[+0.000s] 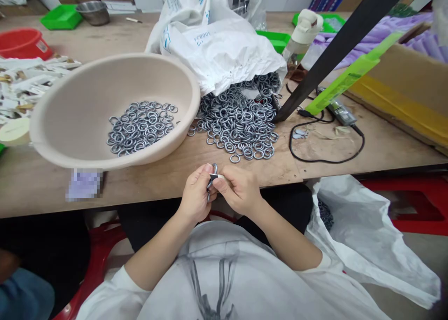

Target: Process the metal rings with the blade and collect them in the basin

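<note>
My left hand (pixel 196 192) is closed around a grey ring (pixel 214 168), with another piece of grey ring showing lower by the fingers. In my right hand (pixel 241 187) a small dark blade (pixel 213 176) is pinched between thumb and fingers; its tip touches or lies just over the ring. Both hands meet at the table's front edge, above my lap. Beyond them a heap of grey rings (pixel 241 124) spills from a white sack (pixel 224 45). To the left, a big beige basin (pixel 70 110) holds more grey rings (pixel 140 128).
A dark slanted post (pixel 336 54) rises right of the heap, beside a green strip (pixel 353 80) and a black cable (pixel 315 161). A cardboard box (pixel 409 86) stands at right. An open white bag (pixel 364 231) hangs below the edge. White pieces (pixel 21 86) lie left.
</note>
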